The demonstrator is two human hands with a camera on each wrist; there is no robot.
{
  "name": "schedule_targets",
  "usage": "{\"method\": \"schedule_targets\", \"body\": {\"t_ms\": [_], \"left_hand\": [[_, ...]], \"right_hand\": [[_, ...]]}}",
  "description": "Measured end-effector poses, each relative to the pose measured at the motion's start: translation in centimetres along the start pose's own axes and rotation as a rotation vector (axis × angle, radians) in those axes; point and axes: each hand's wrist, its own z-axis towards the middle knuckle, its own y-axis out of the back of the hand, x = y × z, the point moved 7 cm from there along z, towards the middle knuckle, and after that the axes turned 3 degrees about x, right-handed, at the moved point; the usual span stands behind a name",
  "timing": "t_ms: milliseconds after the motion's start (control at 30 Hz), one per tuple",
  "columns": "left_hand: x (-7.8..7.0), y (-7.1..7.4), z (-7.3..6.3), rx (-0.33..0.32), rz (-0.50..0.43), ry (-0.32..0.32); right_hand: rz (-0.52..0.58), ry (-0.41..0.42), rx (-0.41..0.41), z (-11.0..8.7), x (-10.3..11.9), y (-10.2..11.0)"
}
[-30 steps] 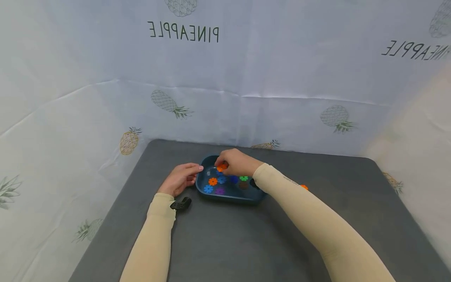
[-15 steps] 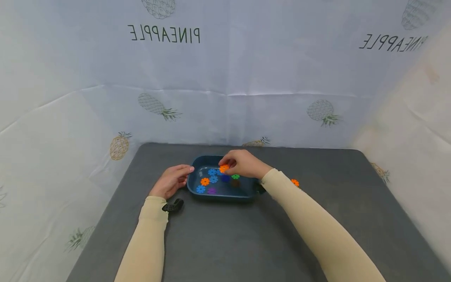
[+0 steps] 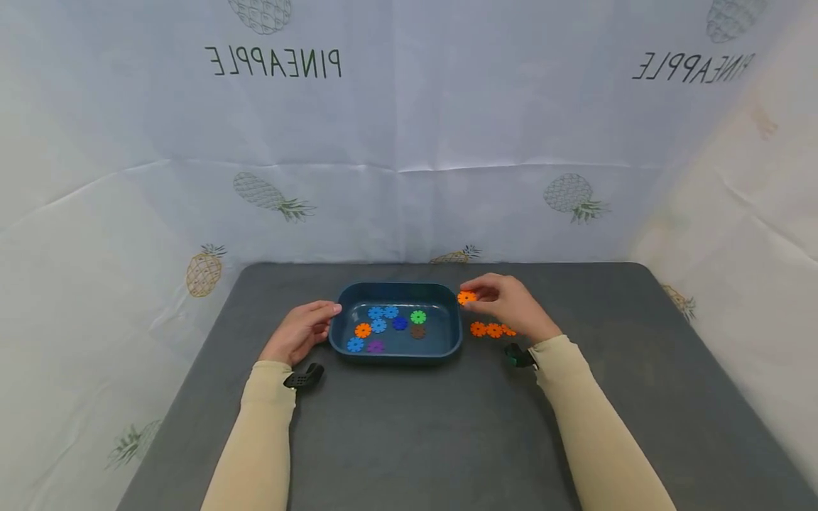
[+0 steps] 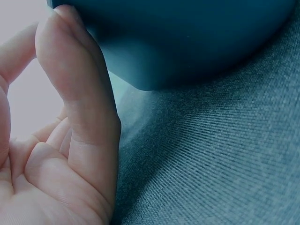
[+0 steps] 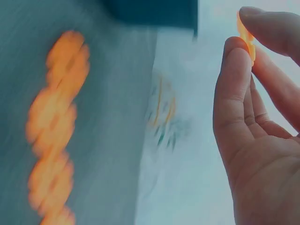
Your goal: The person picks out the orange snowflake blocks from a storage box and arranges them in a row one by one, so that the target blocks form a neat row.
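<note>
My left hand (image 3: 299,332) holds the left rim of a dark blue rectangular tray (image 3: 396,357) between thumb and fingertips; the left wrist view shows the thumb (image 4: 70,56) up against the tray's wall (image 4: 187,42). Just beyond the tray's right rim, my right hand (image 3: 508,304) pinches an orange snowflake-shaped plastic disc (image 3: 466,297) between thumb and fingers. That disc (image 5: 245,37) appears edge-on in the right wrist view. Below this hand, several orange discs (image 3: 494,330) lie in a row on the table; they look blurred in the right wrist view.
Inside the tray lie light blue discs (image 3: 378,325), a dark blue disc (image 3: 400,323), a green disc (image 3: 418,316), a brown disc (image 3: 418,331), a purple disc (image 3: 375,345) and an orange disc (image 3: 362,330). A pineapple-print cloth (image 3: 358,213) hangs behind the grey table (image 3: 409,433).
My right hand has lifted an orange disc out of the tray and carried it rightward past the rim, uncovering the orange row. The left hand stays at the tray; the head view has shifted.
</note>
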Motion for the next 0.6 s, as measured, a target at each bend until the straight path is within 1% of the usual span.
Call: {"method": "schedule_targets", "body": {"t_ms": [133,333,467,600], "left_hand": [[-0.1,-0.1,-0.1,0.002,-0.001,-0.005],[-0.1,-0.1,-0.2,0.003,0.000,0.006],[-0.1,-0.2,-0.3,0.009,-0.002,0.008],[-0.2,-0.3,-0.3,0.019,-0.011,0.001]], "right_hand": [[-0.023,-0.067,-0.068,-2.2,-3.7,1.7],[-0.046,-0.187,-0.139,-5.4,-8.5,3.5],[-0.077,-0.232,-0.161,-6.8,-10.5,4.4],[-0.115,-0.254,-0.162,-7.5,-11.6,5.0]]}}
